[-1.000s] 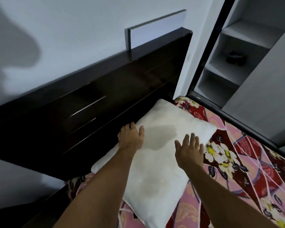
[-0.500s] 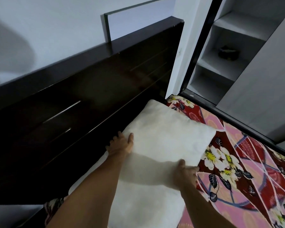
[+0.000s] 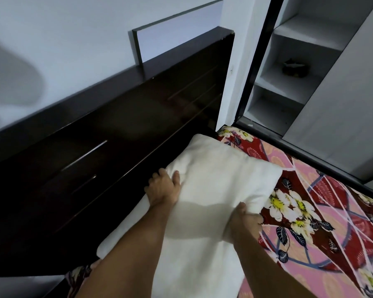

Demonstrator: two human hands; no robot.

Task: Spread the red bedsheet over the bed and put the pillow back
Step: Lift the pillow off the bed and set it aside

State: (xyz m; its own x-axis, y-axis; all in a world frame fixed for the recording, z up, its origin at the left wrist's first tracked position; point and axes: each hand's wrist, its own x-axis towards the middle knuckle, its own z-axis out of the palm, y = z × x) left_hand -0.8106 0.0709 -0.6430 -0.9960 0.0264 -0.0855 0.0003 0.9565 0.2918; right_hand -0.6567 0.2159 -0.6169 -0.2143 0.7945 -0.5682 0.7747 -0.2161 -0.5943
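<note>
A white pillow (image 3: 215, 181) lies on the red flowered bedsheet (image 3: 323, 216) at the head of the bed, its long side against the dark headboard (image 3: 99, 147). My left hand (image 3: 163, 189) grips the pillow's headboard-side edge, thumb on top and fingers curled over the edge. My right hand (image 3: 244, 224) grips the pillow's other long edge, its fingers tucked under the fabric and hidden. The sheet covers the mattress to the right of the pillow.
The dark wooden headboard has metal strip handles (image 3: 84, 154) and a white panel (image 3: 179, 37) standing on its top ledge. An open white wardrobe (image 3: 288, 82) with shelves stands close along the bed's right side; a small dark object (image 3: 295, 67) sits on one shelf.
A second ago both hands lay flat on top of the pillow. They have since slid to its two long edges and curled round them, bunching the pillow slightly.
</note>
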